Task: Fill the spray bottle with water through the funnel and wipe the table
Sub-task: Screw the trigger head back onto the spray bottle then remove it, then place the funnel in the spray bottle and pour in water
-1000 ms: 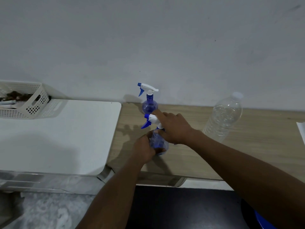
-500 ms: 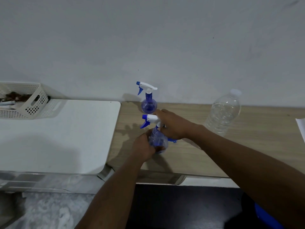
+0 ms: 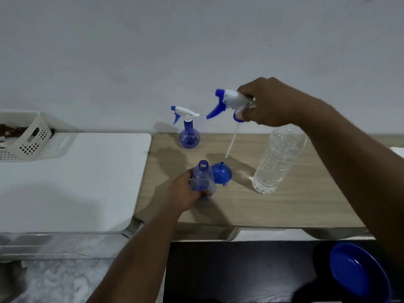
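Observation:
My left hand (image 3: 183,192) grips a translucent blue spray bottle (image 3: 202,178) that stands on the wooden table (image 3: 306,204) with its neck uncapped. My right hand (image 3: 266,102) holds the white and blue spray head (image 3: 229,102) up in the air, its white dip tube hanging down clear of the bottle. A blue funnel (image 3: 221,172) lies upside down on the table just right of the bottle. A clear water bottle (image 3: 277,162) stands further right, its top hidden behind my right forearm.
A second blue spray bottle (image 3: 188,133) with its head on stands at the back by the wall. A white table (image 3: 72,178) adjoins on the left with a white perforated basket (image 3: 24,135). A blue bowl (image 3: 358,272) sits low at the right.
My right hand has lifted the spray head off the bottle and raised it up and to the right. The funnel behind the bottle has come into view. My left hand still holds the bottle.

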`<state>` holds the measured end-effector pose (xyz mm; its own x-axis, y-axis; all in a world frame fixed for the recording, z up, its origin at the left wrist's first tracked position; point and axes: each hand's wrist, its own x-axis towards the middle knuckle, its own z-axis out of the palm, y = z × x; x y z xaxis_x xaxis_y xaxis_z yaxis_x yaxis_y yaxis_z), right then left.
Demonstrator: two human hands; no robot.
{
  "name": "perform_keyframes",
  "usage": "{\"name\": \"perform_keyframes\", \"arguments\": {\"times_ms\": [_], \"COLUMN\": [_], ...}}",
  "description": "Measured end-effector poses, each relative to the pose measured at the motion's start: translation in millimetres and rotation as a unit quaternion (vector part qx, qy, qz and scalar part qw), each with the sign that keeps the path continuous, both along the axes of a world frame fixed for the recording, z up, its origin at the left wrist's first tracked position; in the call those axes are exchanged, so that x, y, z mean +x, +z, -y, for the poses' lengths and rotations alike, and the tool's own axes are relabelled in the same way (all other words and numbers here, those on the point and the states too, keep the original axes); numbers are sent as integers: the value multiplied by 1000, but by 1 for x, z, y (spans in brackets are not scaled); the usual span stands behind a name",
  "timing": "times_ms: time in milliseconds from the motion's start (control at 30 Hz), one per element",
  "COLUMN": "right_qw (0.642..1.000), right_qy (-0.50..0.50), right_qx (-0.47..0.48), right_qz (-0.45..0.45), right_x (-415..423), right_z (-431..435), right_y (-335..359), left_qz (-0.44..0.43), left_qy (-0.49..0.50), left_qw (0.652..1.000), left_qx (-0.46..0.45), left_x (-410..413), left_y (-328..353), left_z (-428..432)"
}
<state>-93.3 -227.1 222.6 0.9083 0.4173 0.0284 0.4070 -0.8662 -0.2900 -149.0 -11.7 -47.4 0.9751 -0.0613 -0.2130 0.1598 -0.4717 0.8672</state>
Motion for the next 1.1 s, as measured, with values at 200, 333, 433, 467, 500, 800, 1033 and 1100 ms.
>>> {"name": "perform_keyframes", "arguments": {"times_ms": [200, 333, 433, 467, 500, 800, 1033, 1100], "right_qw": [995, 986, 987, 988, 988, 991, 995, 990], "right_qy": [-80, -122, -135, -143, -151, -103, -96, -85], "right_qx": [3, 59, 45, 35, 26, -38, -7, 49], "right_qz": [60, 99, 74, 54, 37, -80, 2, 100], "right_x": [-17, -54, -79, -85, -91, -84, -77, -76], "right_z": [4, 8, 16, 19, 22, 35, 28, 27], "right_y": [-111, -198, -252, -266, -277, -309, -279, -257], "left_qz": [-1, 11, 13, 15, 14, 4, -19, -8], "left_qy": [-10, -5, -2, -5, -6, -20, -45, -46], "left_qw": [1000, 1000, 1000, 999, 999, 998, 998, 998], "left_qx": [10, 19, 24, 30, 30, 54, 43, 37], "left_x": [-1, -3, -3, -3, -3, -5, -2, 0], "left_y": [1, -2, -2, -2, -2, 9, 20, 28], "left_z": [0, -1, 0, 0, 1, 2, 2, 2]}}
